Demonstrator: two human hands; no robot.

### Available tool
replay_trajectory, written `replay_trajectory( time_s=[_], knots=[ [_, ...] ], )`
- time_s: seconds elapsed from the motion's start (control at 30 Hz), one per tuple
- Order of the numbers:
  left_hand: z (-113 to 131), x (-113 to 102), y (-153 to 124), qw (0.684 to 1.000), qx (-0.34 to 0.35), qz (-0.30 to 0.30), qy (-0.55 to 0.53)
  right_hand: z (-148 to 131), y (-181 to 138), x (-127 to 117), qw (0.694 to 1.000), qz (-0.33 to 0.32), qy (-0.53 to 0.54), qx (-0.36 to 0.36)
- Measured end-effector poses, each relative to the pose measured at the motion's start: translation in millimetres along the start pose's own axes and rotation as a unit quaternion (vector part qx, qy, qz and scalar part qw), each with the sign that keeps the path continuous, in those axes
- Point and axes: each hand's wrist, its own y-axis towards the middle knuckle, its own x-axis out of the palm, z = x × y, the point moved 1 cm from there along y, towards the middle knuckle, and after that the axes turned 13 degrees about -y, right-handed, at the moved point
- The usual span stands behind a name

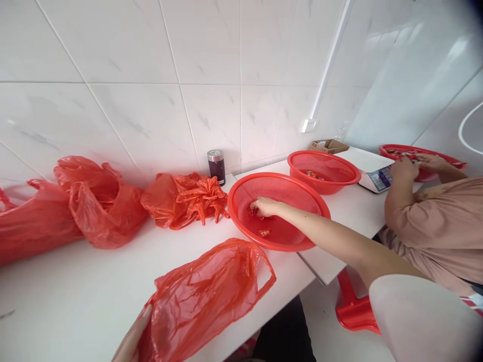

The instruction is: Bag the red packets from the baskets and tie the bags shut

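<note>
My left hand is at the bottom edge, closed on the rim of a red plastic bag that lies open on the white table. My right arm, in a white sleeve, reaches across into a red mesh basket. There my right hand is pinched on small red wrapped packets on the basket floor. One more red packet lies loose nearer the basket's front.
Crumpled red bags lie along the tiled wall with a dark jar. A second red basket, a scale and a cardboard box stand to the right. Another person in a pink top handles a red tray.
</note>
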Motion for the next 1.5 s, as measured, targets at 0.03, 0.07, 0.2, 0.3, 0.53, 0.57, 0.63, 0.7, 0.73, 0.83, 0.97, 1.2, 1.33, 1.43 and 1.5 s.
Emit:
replay_trajectory(
  time_s=[0.03, 0.07, 0.2, 0.3, 0.53, 0.57, 0.63, 0.7, 0.73, 0.83, 0.97, 1.2, 1.33, 1.43, 1.5],
  knots=[
    [-1.4, 2.2, -2.6, 1.0, -0.001, -0.007, -0.011, 3.7, -0.7, -4.1, 1.0, 0.002, 0.009, 0.006],
    [-2.6, 4.2, -4.8, 1.0, -0.003, -0.015, -0.022, 7.3, -2.3, -9.5, 1.0, 0.005, 0.021, 0.01],
    [-5.7, 13.3, -10.4, 0.995, -0.023, -0.049, -0.087, 12.3, -21.4, -42.9, 0.995, 0.035, 0.094, 0.016],
    [-7.6, 24.5, -13.4, 0.982, -0.037, -0.091, -0.16, -7.7, -48.6, -70.6, 0.983, 0.062, 0.172, -0.012],
    [-23.4, 42.4, -15.8, 0.964, -0.066, -0.149, -0.21, -134.5, -89.8, -49.8, 0.893, 0.025, 0.375, -0.248],
    [-25.5, 41.8, -16.1, 0.964, -0.065, -0.159, -0.204, -152.0, -86.3, -34.6, 0.9, 0.036, 0.34, -0.271],
    [-27.0, 38.6, -16.7, 0.963, -0.062, -0.188, -0.182, -179.0, -72.9, -1.9, 0.909, 0.084, 0.266, -0.31],
    [-22.8, 33.3, -16.9, 0.963, -0.058, -0.207, -0.16, -194.2, -56.2, 27.8, 0.917, 0.094, 0.165, -0.352],
    [-18.5, 29.9, -16.9, 0.967, -0.05, -0.199, -0.153, -197.7, -49.2, 39.0, 0.916, 0.087, 0.118, -0.373],
    [-0.9, 17.2, -17.7, 0.986, 0.008, -0.106, -0.131, -196.0, -42.4, 49.2, 0.912, 0.064, 0.041, -0.403],
    [14.9, 2.0, -22.3, 0.994, 0.076, -0.064, -0.043, -178.3, -70.7, 7.3, 0.91, 0.083, 0.071, -0.399],
    [18.6, -7.0, -18.9, 0.988, 0.12, -0.077, 0.055, -86.7, -85.0, -64.9, 0.978, 0.155, 0.042, -0.134],
    [19.2, -14.7, -9.0, 0.988, 0.122, -0.042, 0.085, -48.1, -76.6, -31.1, 0.997, -0.062, -0.039, -0.012],
    [16.9, -23.7, -2.8, 0.987, 0.114, -0.032, 0.112, -44.4, -77.8, -9.5, 0.995, -0.093, -0.023, -0.015],
    [15.7, -29.6, -0.9, 0.984, 0.113, -0.024, 0.134, -44.1, -75.5, -10.2, 0.997, -0.079, -0.006, -0.02]
  ],
)
